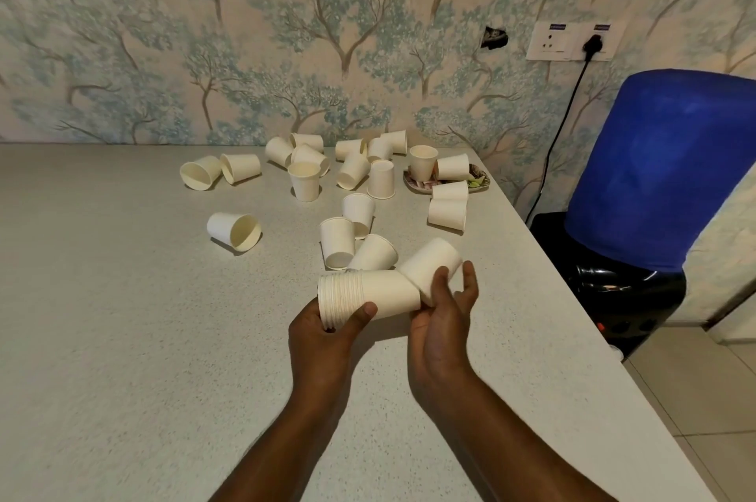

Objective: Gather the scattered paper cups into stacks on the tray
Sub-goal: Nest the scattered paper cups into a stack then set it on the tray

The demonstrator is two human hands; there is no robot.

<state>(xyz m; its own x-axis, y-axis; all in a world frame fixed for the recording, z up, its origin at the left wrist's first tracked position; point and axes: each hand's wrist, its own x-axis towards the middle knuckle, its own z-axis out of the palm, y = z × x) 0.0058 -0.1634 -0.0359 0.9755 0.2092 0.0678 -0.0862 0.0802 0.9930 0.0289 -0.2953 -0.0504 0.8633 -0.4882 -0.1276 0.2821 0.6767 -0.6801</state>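
Grey speckled countertop (122, 297) fills the lower and left frame; tree-patterned wallpaper (245, 31) covers the wall above it; a wall socket plate (572, 41) with a black plug and cable sits at upper right; a blue-covered water dispenser (662, 174) stands at the right edge, beside the counter. Loose paper cups (304, 180) lie scattered across the upper centre of the counter, most on their sides, a few upright or inverted; one lone cup (235, 230) lies on its side at centre left. A small patterned tray (480, 179) sits at upper right of the counter, with two cups on it and two more just in front. Three cups lie directly beyond the hands, near them. Left hand (327, 334) grips a nested cup stack (368, 297) held sideways, thumb across its rim end; right hand (444, 317) is curled around a single cup (429, 264), whose mouth meets the stack's base end.
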